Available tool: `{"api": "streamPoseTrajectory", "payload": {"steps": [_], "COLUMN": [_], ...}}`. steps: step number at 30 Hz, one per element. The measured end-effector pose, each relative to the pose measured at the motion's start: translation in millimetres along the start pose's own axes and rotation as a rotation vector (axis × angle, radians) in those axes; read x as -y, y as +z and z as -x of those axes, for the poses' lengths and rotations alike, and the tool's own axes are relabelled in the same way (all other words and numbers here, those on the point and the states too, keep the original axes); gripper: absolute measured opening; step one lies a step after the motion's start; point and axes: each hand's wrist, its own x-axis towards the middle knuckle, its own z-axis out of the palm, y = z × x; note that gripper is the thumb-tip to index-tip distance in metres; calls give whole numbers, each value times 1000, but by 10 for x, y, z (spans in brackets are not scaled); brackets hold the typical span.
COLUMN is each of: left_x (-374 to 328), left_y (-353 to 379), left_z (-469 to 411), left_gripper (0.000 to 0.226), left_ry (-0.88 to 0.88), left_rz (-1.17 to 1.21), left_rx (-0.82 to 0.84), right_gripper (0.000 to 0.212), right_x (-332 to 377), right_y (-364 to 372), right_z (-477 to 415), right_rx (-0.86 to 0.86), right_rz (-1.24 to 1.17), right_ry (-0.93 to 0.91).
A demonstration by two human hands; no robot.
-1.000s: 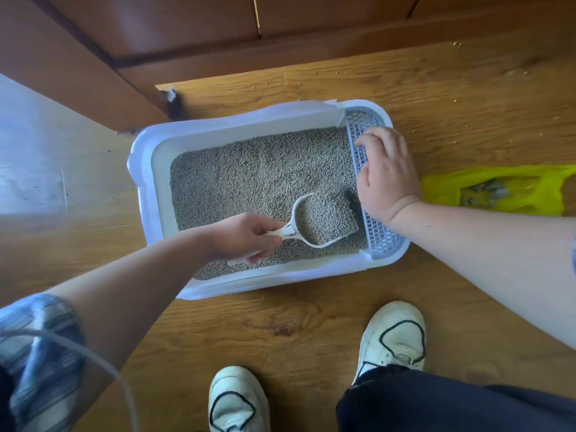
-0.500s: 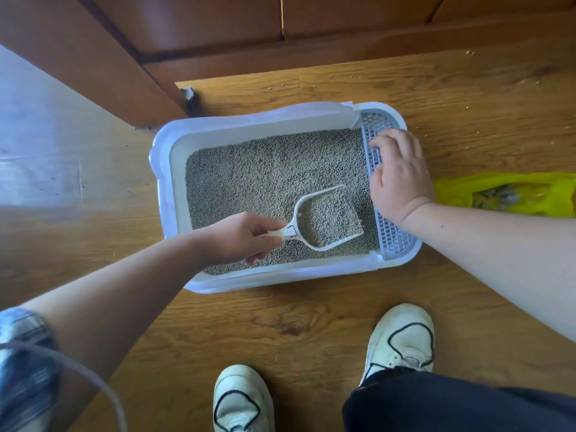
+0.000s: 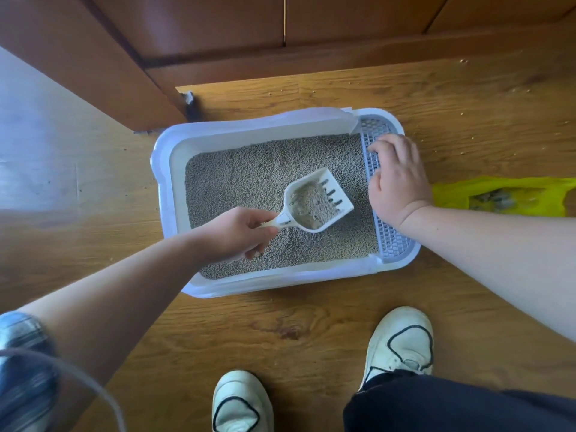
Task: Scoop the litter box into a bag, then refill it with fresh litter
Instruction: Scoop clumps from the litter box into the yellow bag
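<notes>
A white litter box (image 3: 165, 169) sits on the wooden floor, filled with grey litter (image 3: 249, 169). My left hand (image 3: 240, 232) grips the handle of a white slotted scoop (image 3: 318, 202), held raised over the litter with a little litter left in its bowl. My right hand (image 3: 397, 179) rests on the grey perforated grate (image 3: 394, 241) along the box's right rim, fingers curled over it. A yellow bag (image 3: 452, 194) lies on the floor just right of the box, with grey clumps showing inside.
Brown wooden cabinet doors (image 3: 218, 29) stand behind the box. My two white shoes (image 3: 402, 341) are on the floor just in front of it. Stray litter grains dot the floor at the upper right (image 3: 464, 62).
The scoop has lifted out of the litter and most of its load has sifted through, exposing the slots. My right hand stays on the grate.
</notes>
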Motion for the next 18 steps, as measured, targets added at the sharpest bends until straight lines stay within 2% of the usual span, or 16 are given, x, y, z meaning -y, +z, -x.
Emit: {"api": "streamPoseTrajectory", "payload": {"steps": [3, 12, 18], "left_x": [-3, 37, -55], "left_y": [-26, -23, -123], "left_z": [-14, -71, -93], "left_gripper": [17, 14, 15], "left_ry": [2, -3, -1], "left_rz": [33, -127, -152], "left_rx": [4, -21, -34], "right_gripper": [42, 44, 44], "right_x": [-7, -10, -19], "right_y": [3, -2, 2], "right_z": [1, 4, 8], "right_rx": [4, 1, 11], "right_rz": [13, 3, 0], "right_ry": [-2, -4, -3]}}
